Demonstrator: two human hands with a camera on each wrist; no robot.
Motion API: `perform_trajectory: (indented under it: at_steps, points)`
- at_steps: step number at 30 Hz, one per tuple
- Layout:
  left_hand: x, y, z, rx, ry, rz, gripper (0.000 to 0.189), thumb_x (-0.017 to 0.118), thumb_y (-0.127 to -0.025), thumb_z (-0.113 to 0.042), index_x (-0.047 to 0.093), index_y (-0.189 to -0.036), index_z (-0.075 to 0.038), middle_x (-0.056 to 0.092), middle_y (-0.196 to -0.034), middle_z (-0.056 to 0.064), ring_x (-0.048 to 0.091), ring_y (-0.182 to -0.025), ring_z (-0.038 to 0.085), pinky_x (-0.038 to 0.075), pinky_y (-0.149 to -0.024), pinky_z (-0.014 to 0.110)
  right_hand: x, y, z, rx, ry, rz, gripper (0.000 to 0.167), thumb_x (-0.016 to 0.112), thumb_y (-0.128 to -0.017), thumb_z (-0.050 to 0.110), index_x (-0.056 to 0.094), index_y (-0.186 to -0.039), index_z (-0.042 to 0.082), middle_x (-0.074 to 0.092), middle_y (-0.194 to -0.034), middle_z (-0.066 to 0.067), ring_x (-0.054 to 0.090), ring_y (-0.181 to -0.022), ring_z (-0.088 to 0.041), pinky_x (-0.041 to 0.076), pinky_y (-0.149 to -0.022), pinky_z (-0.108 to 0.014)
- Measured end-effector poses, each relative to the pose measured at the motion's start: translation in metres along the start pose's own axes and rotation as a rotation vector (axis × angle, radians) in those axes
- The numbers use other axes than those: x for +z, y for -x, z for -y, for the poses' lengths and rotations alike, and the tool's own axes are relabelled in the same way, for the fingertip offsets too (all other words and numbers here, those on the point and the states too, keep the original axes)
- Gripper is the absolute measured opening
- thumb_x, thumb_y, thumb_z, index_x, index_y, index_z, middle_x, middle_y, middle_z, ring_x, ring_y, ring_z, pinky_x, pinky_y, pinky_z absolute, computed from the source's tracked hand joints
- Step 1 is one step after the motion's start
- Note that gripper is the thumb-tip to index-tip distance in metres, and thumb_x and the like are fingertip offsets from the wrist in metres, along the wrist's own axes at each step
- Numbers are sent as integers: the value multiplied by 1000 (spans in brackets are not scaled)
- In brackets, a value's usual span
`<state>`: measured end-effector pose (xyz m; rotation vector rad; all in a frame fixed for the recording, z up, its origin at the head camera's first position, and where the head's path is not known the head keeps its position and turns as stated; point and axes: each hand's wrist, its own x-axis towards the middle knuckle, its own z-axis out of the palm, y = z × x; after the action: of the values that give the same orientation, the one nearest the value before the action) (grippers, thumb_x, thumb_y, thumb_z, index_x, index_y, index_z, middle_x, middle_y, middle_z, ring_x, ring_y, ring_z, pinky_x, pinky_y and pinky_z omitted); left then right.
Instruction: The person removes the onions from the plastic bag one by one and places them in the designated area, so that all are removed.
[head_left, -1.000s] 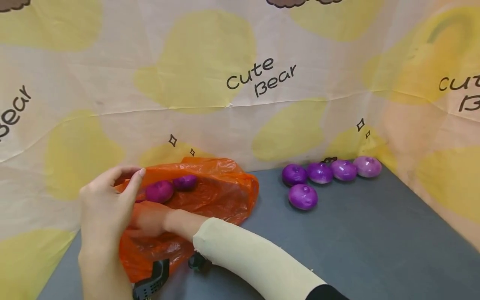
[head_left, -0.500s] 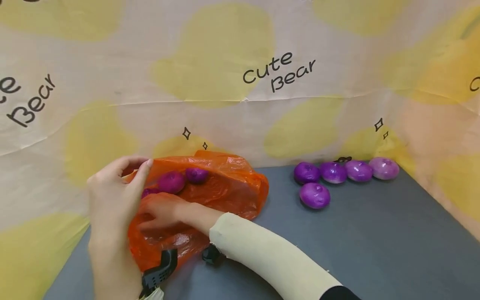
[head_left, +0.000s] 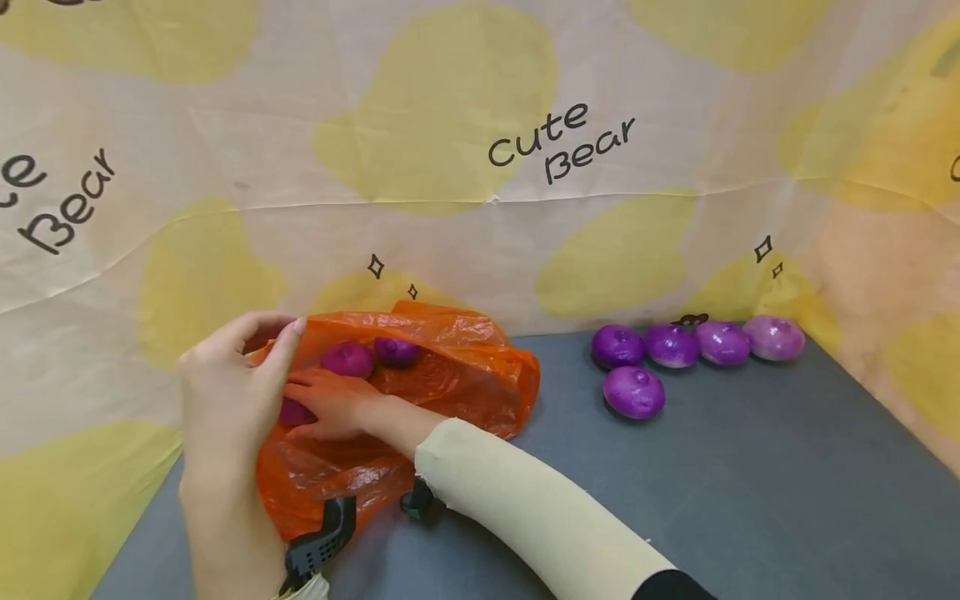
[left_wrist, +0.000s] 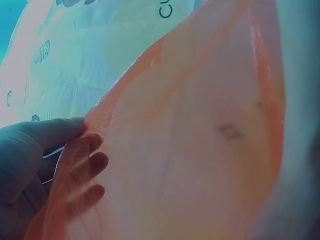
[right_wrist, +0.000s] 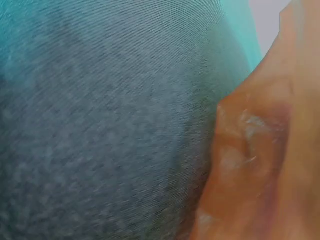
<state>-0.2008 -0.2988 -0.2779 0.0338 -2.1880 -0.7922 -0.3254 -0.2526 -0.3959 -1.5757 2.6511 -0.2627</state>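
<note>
While the left hand [head_left: 228, 408] pinches the bag [head_left: 468, 379] between its fingers — apparently keeping it open — an onion [head_left: 295, 413] inside lies between the right hand's [head_left: 333, 406] fingers; grip undeterminable.

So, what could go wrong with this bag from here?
The left grip pinches just the rim of the see-through orange bag, so it might slip or tear. The purple onions inside look round and could roll out through the open mouth. The right grip, in that mouth, might snag the bag when withdrawing.
</note>
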Motion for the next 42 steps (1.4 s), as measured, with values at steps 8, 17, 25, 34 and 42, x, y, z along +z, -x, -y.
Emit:
perform_trajectory:
  at_steps: [8, 17, 25, 34, 42]
  points:
    - [0, 0, -2, 6, -11, 11, 21, 70, -96, -24, 77, -103, -6, 78, -99, 14, 72, -97, 31, 37, -78, -1, 1, 4, -1, 58, -26, -43, 61, 62, -95, 54, 44, -150, 34, 43, -142, 9, 54, -118, -2, 42, -107, -15]
    - [2, 0, -3, 5, -8, 11, 21, 70, -96, -26, 78, -102, -7, 78, -98, 13, 72, -96, 29, 37, -77, 0, 6, 8, -6, 131, -11, -18, 57, 65, -95, 51, 46, -147, 37, 43, -154, 12, 52, -134, -8, 39, -115, -23]
    - [4, 0, -2, 26, 9, 12, 18, 71, -95, -23, 78, -101, -8, 78, -96, 12, 72, -93, 27, 38, -74, 1, 0, 19, -4, 157, -42, 29, 58, 66, -94, 50, 47, -148, 38, 50, -150, 12, 53, -133, -5, 42, -112, -23]
    - [7, -1, -2, 55, 6, 9, 18, 71, -95, -23, 78, -99, -8, 78, -95, 13, 71, -92, 27, 37, -71, 3, -1, 54, -5, 96, -33, -42, 53, 69, -93, 46, 56, -143, 33, 59, -138, 9, 59, -118, -3, 45, -104, -15]
    - [9, 0, -2, 27, -10, 59, 20, 71, -96, -25, 77, -102, -7, 77, -98, 15, 71, -95, 32, 35, -70, -1, -8, 94, -6, 2, -45, -81, 53, 71, -93, 45, 58, -142, 31, 58, -143, 7, 58, -125, -5, 44, -107, -15]
